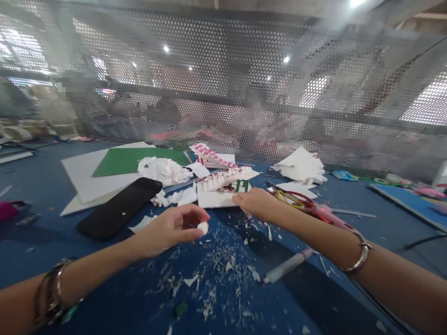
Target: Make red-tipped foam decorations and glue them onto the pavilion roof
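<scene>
Between the thumb and fingers of my left hand is a small white lump, perhaps wadded paper. My right hand reaches to the front right corner of a white board, its fingers closed at that edge. On the board stands a small paper model with a ruffled white top and green posts. Right behind it is a second model with pink dots and red posts. Scissors with yellow and red handles lie beside my right forearm, partly covered by it.
Left of the models lie a black phone, a green sheet, white sheets and crumpled paper. A pink glue gun and a marker are on the right. Paper scraps litter the blue table; a perforated screen stands behind.
</scene>
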Demonstrator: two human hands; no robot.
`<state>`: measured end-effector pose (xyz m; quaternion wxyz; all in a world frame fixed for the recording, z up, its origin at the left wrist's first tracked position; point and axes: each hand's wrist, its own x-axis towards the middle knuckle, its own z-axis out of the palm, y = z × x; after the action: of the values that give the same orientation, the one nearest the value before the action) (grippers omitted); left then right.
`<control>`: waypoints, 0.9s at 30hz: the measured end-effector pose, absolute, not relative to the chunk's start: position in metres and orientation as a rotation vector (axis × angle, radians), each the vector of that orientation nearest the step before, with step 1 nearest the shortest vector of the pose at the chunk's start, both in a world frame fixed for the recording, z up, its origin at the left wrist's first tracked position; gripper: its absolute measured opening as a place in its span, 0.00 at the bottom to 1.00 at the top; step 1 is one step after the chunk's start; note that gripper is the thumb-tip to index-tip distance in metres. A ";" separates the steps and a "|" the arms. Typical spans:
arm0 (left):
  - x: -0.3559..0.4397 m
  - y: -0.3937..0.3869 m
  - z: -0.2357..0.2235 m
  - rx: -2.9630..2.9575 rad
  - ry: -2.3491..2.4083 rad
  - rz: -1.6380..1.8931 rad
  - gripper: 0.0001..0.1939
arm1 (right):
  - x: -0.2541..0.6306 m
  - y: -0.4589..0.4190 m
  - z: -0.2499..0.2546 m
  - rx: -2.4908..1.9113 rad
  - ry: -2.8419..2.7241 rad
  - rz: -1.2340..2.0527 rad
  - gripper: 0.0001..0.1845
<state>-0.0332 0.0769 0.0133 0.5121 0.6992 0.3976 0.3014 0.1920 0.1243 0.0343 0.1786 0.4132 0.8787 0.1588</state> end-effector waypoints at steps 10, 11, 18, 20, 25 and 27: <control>-0.030 0.076 0.002 1.661 0.996 0.726 0.14 | 0.218 0.113 0.053 1.235 2.603 0.317 0.10; -0.031 0.076 0.001 1.666 0.998 0.735 0.14 | 0.225 0.111 0.059 1.278 2.627 0.312 0.09; -0.031 0.082 0.006 1.700 1.003 0.788 0.13 | 0.267 0.095 0.087 1.611 2.752 0.187 0.15; -0.028 0.083 0.008 1.704 0.986 0.809 0.12 | 0.266 0.089 0.087 1.643 2.781 0.092 0.16; -0.019 0.085 0.018 1.779 0.931 0.820 0.12 | 0.245 0.079 0.082 1.614 2.893 -0.016 0.15; -0.015 0.086 0.025 1.848 0.910 0.820 0.11 | 0.235 0.075 0.080 1.583 2.937 0.003 0.15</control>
<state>-0.0146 0.0857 0.0248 0.4460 0.7460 0.3675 0.3309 0.2347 0.0745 0.0803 -0.0974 0.4722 0.8761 0.0010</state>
